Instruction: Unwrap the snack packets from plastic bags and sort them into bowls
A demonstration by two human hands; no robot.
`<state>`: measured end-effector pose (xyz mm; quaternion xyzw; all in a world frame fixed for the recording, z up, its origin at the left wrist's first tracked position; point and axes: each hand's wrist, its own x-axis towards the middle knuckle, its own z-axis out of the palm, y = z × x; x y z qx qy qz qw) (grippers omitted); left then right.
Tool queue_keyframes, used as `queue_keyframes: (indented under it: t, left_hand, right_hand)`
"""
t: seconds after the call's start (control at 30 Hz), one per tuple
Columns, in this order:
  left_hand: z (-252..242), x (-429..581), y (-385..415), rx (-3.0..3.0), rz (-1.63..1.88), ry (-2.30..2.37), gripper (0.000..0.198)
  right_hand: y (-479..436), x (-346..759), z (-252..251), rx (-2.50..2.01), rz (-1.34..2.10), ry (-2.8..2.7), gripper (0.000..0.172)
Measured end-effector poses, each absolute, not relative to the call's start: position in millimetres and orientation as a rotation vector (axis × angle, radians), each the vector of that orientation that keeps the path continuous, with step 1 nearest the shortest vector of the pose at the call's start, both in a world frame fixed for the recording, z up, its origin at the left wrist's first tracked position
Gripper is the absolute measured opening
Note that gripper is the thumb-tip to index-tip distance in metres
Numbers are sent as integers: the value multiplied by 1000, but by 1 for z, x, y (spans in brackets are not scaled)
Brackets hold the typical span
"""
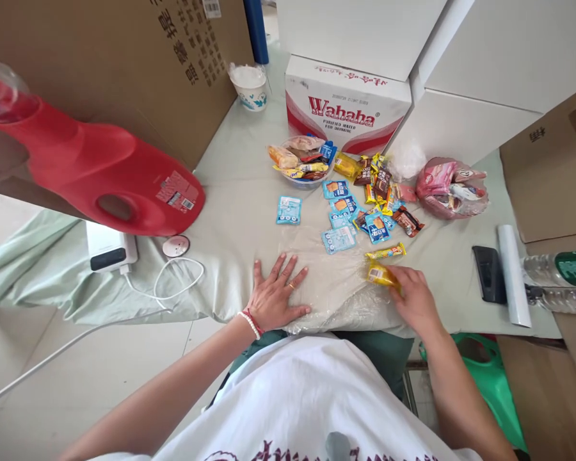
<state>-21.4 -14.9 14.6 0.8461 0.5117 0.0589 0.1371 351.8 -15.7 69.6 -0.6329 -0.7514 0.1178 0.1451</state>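
My left hand (276,296) lies flat with fingers spread on a clear plastic bag (336,282) spread over the pale green cloth. My right hand (413,296) is closed on a yellow snack packet (380,274) at the bag's right side. Just beyond it lies another long yellow packet (385,252). Further out, several blue, brown and orange snack packets (360,211) are scattered, and a clear bowl (303,161) holds more snacks.
A big red jug (96,169) lies at left beside a white power bank (109,248) and cable. A Wahaha box (345,109), paper cup (249,86), pink snack bag (451,187), black phone (489,274), white roll (513,275) and water bottles (564,282) stand around.
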Motion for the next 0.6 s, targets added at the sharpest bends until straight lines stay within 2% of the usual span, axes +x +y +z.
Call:
queue_keyframes:
  t: [0.23, 0.3, 0.47, 0.53, 0.6]
  left_hand:
    - [12, -22, -13, 2412, 195, 1503, 91]
    - [13, -22, -16, 2417, 224, 1528, 84]
    - [22, -30, -31, 2459, 323, 1510, 66]
    - [23, -40, -38, 2477, 306, 1337, 67]
    - [22, -51, -46, 2458, 284, 1160, 81]
  right_hand:
    - [1, 324, 140, -1381, 400, -2152, 47]
    - [12, 297, 132, -1264, 439, -2269, 46]
    - [27, 256, 67, -1246, 607, -2605, 48]
    - [20, 261, 53, -1230, 620, -2586, 48]
    - [5, 277, 50, -1177, 612, -2468, 49]
